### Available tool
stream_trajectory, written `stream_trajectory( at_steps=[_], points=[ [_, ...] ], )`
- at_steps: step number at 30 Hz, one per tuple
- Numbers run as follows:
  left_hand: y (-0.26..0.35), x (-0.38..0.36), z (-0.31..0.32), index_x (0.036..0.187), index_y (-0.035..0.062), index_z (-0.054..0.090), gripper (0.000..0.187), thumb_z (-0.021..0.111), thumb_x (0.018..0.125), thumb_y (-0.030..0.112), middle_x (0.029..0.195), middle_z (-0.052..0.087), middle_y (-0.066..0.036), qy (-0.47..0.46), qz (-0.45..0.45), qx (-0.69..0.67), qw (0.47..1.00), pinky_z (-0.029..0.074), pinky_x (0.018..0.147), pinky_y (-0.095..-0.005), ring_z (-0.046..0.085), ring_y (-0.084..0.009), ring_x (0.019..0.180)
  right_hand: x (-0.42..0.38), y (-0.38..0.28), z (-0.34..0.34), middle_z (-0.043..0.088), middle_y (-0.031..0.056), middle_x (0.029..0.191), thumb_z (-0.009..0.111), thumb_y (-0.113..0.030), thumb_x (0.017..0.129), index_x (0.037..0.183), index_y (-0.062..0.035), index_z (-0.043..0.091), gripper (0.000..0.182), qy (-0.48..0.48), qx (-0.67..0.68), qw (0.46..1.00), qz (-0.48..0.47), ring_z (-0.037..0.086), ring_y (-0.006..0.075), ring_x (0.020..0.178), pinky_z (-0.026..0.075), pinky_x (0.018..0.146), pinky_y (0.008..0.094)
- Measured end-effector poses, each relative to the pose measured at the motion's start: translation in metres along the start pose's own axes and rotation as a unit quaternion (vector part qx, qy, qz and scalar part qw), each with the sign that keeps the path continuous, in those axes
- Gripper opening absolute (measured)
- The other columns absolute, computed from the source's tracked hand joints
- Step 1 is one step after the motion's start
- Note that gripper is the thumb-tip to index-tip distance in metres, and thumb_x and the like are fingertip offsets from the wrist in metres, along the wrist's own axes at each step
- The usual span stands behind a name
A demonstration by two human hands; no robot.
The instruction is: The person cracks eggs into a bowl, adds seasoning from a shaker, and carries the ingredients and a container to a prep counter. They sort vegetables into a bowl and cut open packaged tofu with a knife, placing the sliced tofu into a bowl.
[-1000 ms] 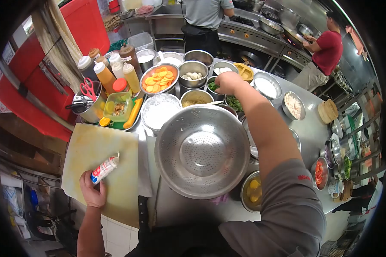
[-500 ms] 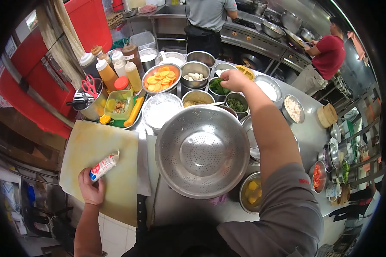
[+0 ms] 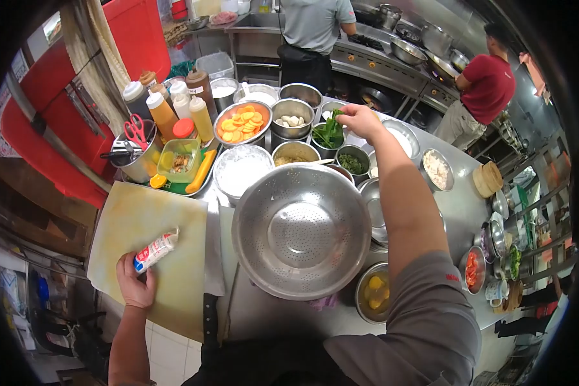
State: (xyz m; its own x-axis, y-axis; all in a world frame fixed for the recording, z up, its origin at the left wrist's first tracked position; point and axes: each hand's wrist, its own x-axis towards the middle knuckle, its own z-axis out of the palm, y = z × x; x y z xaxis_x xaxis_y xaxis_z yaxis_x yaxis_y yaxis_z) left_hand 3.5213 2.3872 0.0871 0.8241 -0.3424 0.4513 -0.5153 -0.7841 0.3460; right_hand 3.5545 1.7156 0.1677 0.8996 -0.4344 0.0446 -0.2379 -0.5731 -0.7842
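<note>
On the yellowed cutting board (image 3: 135,212), my left hand (image 3: 136,286) is closed around the lower end of a white plastic packet (image 3: 159,249) with red and blue print. My right hand (image 3: 364,122) reaches forward and pinches a bunch of green leaves (image 3: 332,127) over a small steel pot (image 3: 326,153) of greens. Some leaves still hang down into that pot. A large steel colander (image 3: 301,280) with nothing in it stands between my arms. Along the board's right side lies a big knife (image 3: 214,264), black handle toward me.
Behind the colander are bowls of white powder (image 3: 243,168), orange slices (image 3: 240,125) and chopped greens (image 3: 352,161). Egg yolks (image 3: 376,293) sit in a bowl beneath my right arm. Squeeze bottles (image 3: 161,114) stand back left. Two people (image 3: 310,29) (image 3: 489,83) work at the stoves.
My right hand has risen slightly and drawn right, pulling the leaves up out of the pot. My left hand and the packet have stayed in place.
</note>
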Motion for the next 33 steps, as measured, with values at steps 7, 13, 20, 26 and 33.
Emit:
stream_trajectory(
  at_steps=[7,13,20,26,33],
  points=[
    [-0.009,-0.004,0.004,0.125,-0.001,0.051,0.052,0.065,0.077,0.011,0.118,0.054,-0.023,-0.001,-0.003,0.007,1.0,0.042,0.097,-0.0469,0.053,-0.0428,0.108,-0.03,-0.01,-0.052,0.066,-0.003,0.084,0.074,-0.018,0.083,0.102,-0.0072,0.072,0.022,0.0,0.129,0.991,0.022,0.054,0.0071,0.068,0.045,0.063,0.0256],
    [-0.018,-0.006,0.01,0.127,-0.0005,0.051,0.049,0.062,0.082,0.012,0.121,0.053,-0.024,-0.013,0.009,-0.011,1.0,0.041,0.099,-0.0475,0.052,-0.0431,0.111,-0.11,0.019,-0.141,0.062,-0.0047,0.075,0.073,-0.022,0.083,0.097,-0.0099,0.07,0.019,-0.008,0.13,0.99,0.047,0.053,0.0039,0.066,0.035,0.056,0.0225],
    [-0.027,-0.008,0.01,0.133,-0.0003,0.048,0.05,0.061,0.087,0.015,0.122,0.052,-0.023,-0.032,0.01,0.006,0.999,0.041,0.099,-0.0467,0.052,-0.0412,0.112,-0.208,0.088,-0.202,0.061,-0.0019,0.07,0.071,-0.023,0.076,0.097,-0.0081,0.071,0.026,-0.024,-0.052,0.979,0.197,0.054,0.0075,0.058,0.039,0.051,0.0238],
    [-0.034,-0.009,0.014,0.133,-0.0004,0.048,0.051,0.061,0.087,0.016,0.123,0.052,-0.023,-0.038,0.004,-0.008,0.999,0.041,0.099,-0.047,0.052,-0.0414,0.111,-0.243,0.131,-0.154,0.07,0.0077,0.08,0.069,-0.02,0.076,0.114,-0.0067,0.069,0.04,-0.156,-0.276,0.891,0.325,0.066,0.0168,0.074,0.053,0.065,0.0351],
    [-0.033,-0.009,0.018,0.133,-0.0023,0.047,0.05,0.06,0.089,0.017,0.122,0.052,-0.024,-0.029,-0.018,-0.032,0.999,0.042,0.098,-0.0466,0.051,-0.0401,0.112,-0.264,0.141,-0.158,0.072,0.0093,0.09,0.071,-0.016,0.076,0.096,-0.0091,0.073,0.021,-0.038,-0.369,0.897,0.24,0.068,0.0245,0.084,0.054,0.077,0.0369]
  ],
)
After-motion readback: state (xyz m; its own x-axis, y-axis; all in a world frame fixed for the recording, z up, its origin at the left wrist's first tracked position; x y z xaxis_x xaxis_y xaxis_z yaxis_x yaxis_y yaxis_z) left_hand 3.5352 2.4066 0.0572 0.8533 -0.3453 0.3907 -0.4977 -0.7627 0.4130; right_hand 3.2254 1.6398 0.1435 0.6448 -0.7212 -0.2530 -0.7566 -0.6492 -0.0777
